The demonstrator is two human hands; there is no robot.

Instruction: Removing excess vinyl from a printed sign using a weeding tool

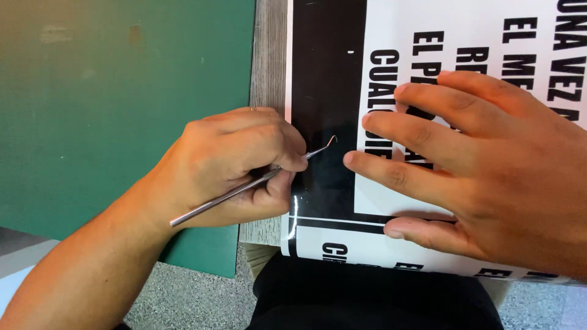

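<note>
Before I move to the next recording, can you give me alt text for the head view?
A left hand grips a thin metal pick, its hooked tip over the glossy black band of a black-and-white printed sheet. The right hand lies flat on the sheet, fingers spread toward the pick. A green mat lies to the left on a grey wooden table.

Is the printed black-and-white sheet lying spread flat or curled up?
Spread flat: the sheet lies on the table, pressed down by the right hand.

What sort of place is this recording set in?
Probably a sign-making or vinyl-graphics workbench: a green cutting mat, a glossy black-and-white lettered vinyl sheet, and a hooked metal weeding pick in the left hand.
</note>
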